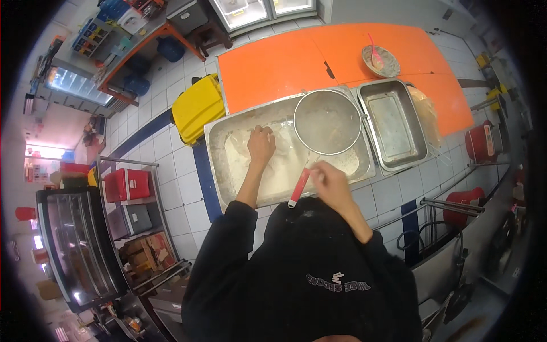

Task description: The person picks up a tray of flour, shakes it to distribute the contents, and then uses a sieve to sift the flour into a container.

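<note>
A large steel tray (pixel 363 166) in front of me holds a layer of white powder (pixel 277 177), which looks like flour. My left hand (pixel 261 143) is down in the powder on the tray's left side, its fingers curled; whether they hold anything is hidden. Across the tray's right part lies a round mesh strainer (pixel 327 122), its hook over the far rim. The strainer's red handle (pixel 300 186) reaches over the near rim towards my body. Blurred, my right hand (pixel 331 186) is just right of the handle, fingertips at its upper end; a grip is not clear.
A second steel pan (pixel 393 128) stands right of the tray, beside a plastic bag (pixel 427 113). Farther back on the orange tabletop (pixel 273 64) is a bowl (pixel 389 68) with a pink spoon (pixel 372 49). A yellow lidded container (pixel 198 109) stands at the table's left side.
</note>
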`<move>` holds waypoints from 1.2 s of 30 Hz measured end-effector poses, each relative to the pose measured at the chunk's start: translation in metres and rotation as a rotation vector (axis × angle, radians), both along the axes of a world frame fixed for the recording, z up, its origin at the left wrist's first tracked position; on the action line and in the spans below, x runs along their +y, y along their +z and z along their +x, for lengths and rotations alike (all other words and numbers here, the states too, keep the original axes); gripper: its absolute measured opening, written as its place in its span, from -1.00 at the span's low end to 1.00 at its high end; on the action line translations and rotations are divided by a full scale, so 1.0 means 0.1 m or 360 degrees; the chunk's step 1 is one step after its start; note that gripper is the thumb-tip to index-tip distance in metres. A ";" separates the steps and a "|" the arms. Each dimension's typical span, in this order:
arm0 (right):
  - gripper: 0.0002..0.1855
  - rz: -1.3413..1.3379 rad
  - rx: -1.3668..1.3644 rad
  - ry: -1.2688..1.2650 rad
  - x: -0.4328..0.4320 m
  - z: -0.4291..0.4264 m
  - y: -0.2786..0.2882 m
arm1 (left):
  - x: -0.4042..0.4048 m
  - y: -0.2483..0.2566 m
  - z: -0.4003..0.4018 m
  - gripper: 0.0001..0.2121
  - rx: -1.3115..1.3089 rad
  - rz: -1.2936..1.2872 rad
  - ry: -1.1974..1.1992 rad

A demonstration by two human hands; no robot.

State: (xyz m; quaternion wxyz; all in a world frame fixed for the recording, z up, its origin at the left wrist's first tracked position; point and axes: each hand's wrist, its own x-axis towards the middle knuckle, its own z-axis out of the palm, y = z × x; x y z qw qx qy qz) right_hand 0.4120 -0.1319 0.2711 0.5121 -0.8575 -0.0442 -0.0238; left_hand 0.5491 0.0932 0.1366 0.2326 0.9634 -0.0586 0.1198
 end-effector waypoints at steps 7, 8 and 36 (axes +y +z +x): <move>-0.54 -0.0521 -0.0336 0.0080 0.56 0.95 -0.27 | 0.11 0.71 -0.30 -0.84 -0.0088 -0.0734 -0.0024; -0.56 -0.0513 -0.0283 0.0221 0.59 1.02 -0.32 | 0.12 0.76 -0.36 -0.86 -0.0043 -0.0896 0.0079; -0.79 0.0218 -0.0511 0.0443 0.98 0.58 -0.38 | -0.11 0.54 -0.59 -0.41 0.1019 -0.2676 0.0315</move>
